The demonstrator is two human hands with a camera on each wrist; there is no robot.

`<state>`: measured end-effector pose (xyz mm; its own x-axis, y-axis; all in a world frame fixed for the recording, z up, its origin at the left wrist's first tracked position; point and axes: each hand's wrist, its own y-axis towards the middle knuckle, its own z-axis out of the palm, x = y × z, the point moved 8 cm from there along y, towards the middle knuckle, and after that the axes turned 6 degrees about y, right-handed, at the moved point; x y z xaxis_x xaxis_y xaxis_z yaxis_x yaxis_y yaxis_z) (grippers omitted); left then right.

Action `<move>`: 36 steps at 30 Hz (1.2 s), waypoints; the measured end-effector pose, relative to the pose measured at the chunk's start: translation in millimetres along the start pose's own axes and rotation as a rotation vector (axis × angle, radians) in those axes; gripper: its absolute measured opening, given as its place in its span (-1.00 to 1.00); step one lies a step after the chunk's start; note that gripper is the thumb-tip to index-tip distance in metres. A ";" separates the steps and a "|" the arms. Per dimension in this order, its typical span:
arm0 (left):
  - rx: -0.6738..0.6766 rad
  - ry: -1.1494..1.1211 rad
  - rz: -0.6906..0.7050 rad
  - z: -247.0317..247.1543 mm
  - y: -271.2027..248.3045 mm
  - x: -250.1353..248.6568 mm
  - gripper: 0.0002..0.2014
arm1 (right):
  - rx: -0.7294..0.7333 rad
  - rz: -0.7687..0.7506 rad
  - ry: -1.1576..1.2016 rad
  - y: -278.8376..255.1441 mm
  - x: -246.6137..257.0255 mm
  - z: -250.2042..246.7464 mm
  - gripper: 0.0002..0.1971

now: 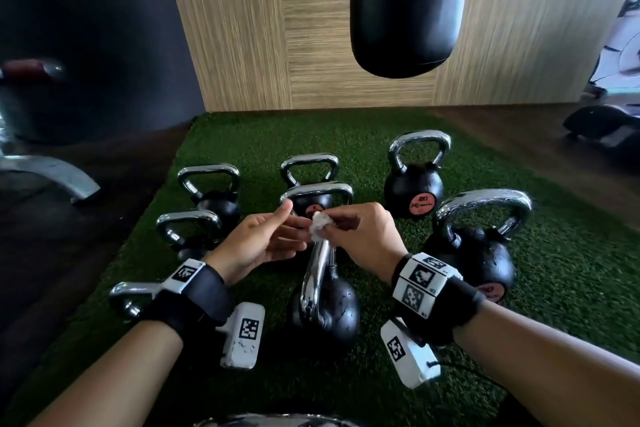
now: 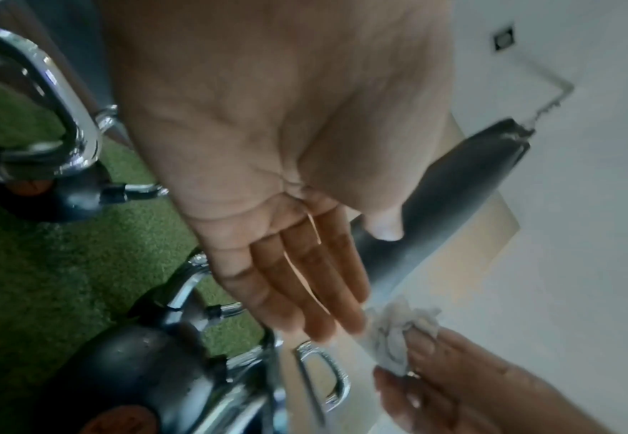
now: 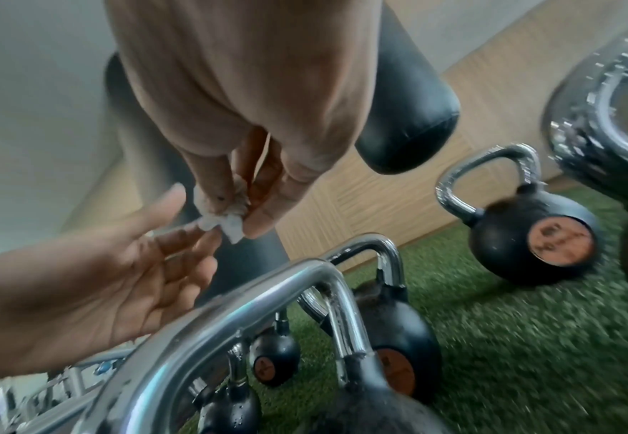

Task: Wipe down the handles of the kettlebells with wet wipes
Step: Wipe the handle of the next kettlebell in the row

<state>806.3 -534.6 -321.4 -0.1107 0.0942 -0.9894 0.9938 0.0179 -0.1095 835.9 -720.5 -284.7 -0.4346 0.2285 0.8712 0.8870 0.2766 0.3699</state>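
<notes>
Pinched in the right hand (image 1: 360, 236) is a crumpled wet wipe (image 1: 320, 226), thumb + fingertips bunched round it, wad poking out toward the other hand; the right-wrist view shows the same pinch from below. Left hand (image 1: 258, 241) is slack, palm up, fingers (image 2: 305, 282) straight w/ tips just touching or nearly touching the wipe, grasping nothing. My read: wipe is held up over the weights, not on metal, b/c it's being re-bunched or passed across before the next handle; can't say which. Both hands hover above the nearest kettlebell (image 1: 329, 312), which sits turned so its chrome handle (image 1: 317, 274) runs toward the person, prob. the one in hand for wiping. Other kettlebells are grouped close on the green turf mat (image 1: 554, 270), handles up, so each is reachable w/o shifting: a big one (image 1: 481, 253) at right, another w/ an orange label (image 1: 414, 191) further back, smaller ones at left. Punch bag (image 1: 405, 7) hangs behind. Hard to tell: whether any handle is already clean; droplets on the black bodies hint at wetness but prove little. Labels are too blurred to read. Leftmost kettlebell is mostly hidden by the left wrist strap, and the hands cover the middle kettlebell behind them. Wipe pack not in view.
</notes>
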 end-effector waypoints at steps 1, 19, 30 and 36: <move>-0.033 0.092 -0.001 -5.4 2.3 7.1 -0.74 | -0.038 0.068 0.028 2.6 -13.3 -4.0 -0.75; 0.296 0.902 0.216 60.9 -0.1 105.5 0.11 | -0.066 0.514 -0.049 -2.6 -130.0 31.2 -0.83; 0.328 0.946 0.112 50.2 14.8 122.3 0.03 | -0.170 0.264 -0.071 18.7 -97.1 17.6 -0.82; 0.383 0.893 0.106 45.4 24.2 117.9 0.10 | -0.128 -0.050 -0.191 21.1 -50.9 19.2 -0.67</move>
<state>817.6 -568.3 -445.1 0.1718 0.7989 -0.5765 0.9166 -0.3440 -0.2036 873.7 -708.4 -327.5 -0.4898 0.3936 0.7779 0.8707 0.1744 0.4599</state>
